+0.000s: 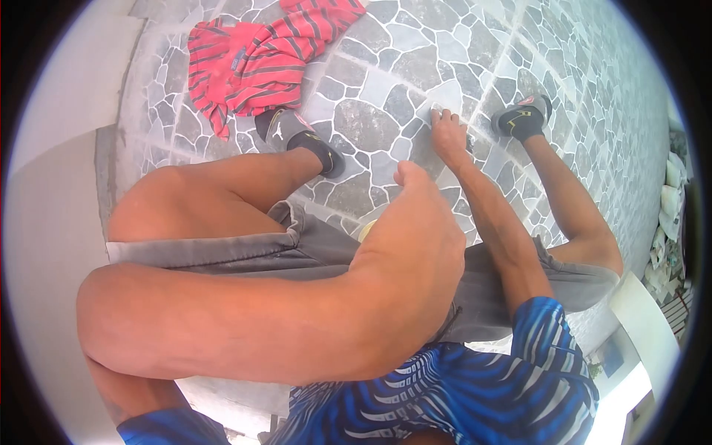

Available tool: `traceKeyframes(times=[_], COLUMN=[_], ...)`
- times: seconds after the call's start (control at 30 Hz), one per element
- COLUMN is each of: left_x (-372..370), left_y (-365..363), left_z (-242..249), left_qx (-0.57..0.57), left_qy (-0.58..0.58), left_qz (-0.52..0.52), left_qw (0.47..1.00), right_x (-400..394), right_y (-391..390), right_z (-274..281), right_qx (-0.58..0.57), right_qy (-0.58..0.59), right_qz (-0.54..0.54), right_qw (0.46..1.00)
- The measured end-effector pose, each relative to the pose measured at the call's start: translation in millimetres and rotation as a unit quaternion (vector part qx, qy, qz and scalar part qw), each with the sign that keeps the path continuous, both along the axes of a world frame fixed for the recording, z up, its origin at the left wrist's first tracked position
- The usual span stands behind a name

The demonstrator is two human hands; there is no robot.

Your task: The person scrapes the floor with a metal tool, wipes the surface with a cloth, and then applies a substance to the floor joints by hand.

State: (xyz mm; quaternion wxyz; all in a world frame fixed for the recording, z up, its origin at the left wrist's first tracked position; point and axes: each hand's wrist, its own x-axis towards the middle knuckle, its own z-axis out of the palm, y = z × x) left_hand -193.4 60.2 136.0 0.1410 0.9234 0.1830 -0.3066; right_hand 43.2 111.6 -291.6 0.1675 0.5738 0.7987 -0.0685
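My right hand reaches down to the stone-patterned floor between my feet. Its fingers are bent together around something small and pale at their tips, too small to make out. My left hand is raised close to the camera, with its wrist bent. One fingertip or the thumb shows at its far end; the other fingers are hidden, and so is anything in them. Partly behind the left wrist shows a small yellowish round thing.
A red striped cloth lies crumpled at the upper left, beside my left shoe. My right shoe rests on the floor at the right. A pale wall runs along the left. Rubble or bags show at the far right.
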Motion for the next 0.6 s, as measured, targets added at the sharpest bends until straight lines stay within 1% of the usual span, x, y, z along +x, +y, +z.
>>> traceKeyframes(times=[0.1, 0.2, 0.23, 0.27, 0.33, 0.37, 0.47, 0.5, 0.6], left_x=[-1, 0, 0, 0, 0, 1, 1, 0, -4], left_y=[-2, -2, -1, 0, -1, -2, 1, 3, 4], left_z=[-2, -1, 0, 3, 7, 7, 10, 13, 15], left_qx=[-0.002, 0.002, 0.009, 0.002, -0.015, -0.022, -0.030, -0.031, -0.037], left_qy=[-0.006, -0.008, -0.010, -0.006, 0.000, 0.004, 0.014, 0.013, -0.002], left_qz=[-0.001, -0.003, -0.006, 0.004, 0.022, 0.022, 0.015, 0.015, 0.024], left_qw=[1.000, 1.000, 1.000, 1.000, 1.000, 0.999, 0.999, 0.999, 0.999], right_x=[2, 7, 8, 11, 8, 5, 9, 13, 6], right_y=[6, 4, -2, 1, 2, 10, 15, 14, 7], right_z=[-4, -20, -21, -24, -9, 4, -3, -13, -14], right_qx=[0.069, 0.060, 0.072, 0.071, 0.064, -0.002, 0.004, 0.000, 0.018], right_qy=[0.028, 0.025, 0.021, 0.029, 0.043, 0.023, 0.039, 0.040, 0.023], right_qz=[-0.002, 0.008, 0.035, 0.035, 0.032, 0.004, 0.017, 0.038, 0.049], right_qw=[0.997, 0.998, 0.997, 0.996, 0.997, 1.000, 0.999, 0.998, 0.998])
